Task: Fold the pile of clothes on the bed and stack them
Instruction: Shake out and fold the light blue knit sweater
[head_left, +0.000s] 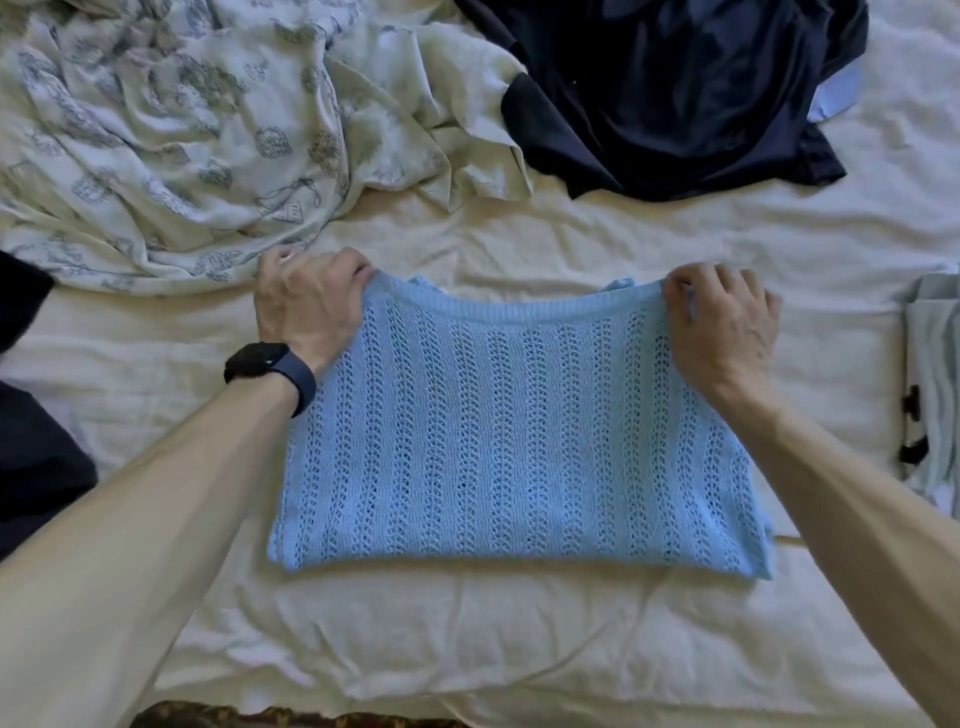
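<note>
At the far left edge, a dark garment is lying bunched on the cream bed sheet, cut off by the frame. Above it, a cream fabric printed with grey motifs is spreading in loose wrinkles across the upper left of the bed.

Just right of that, the person's left hand is gripping the far left corner of a light blue knit sweater, its fingers curling over the ribbed edge and its knuckles facing up. A dark watch on a blue band is sitting on that wrist.

The sweater is lying folded into a rough rectangle in the middle of the bed, flat on the sheet, its near edge facing the person. Its ribbed far edge is dipping in a shallow curve between the two hands. A little more blue knit is peeking out from beneath that edge.

Beyond the sweater, at the top of the view, a navy garment is lying crumpled, overlapping the printed fabric's right edge, with a pale blue piece showing at its right side.

The right hand is pinching the sweater's far right corner, fingers bending down over the ribbing.

At the right edge, a grey-striped garment with black fastenings is lying apart from the sweater.
</note>
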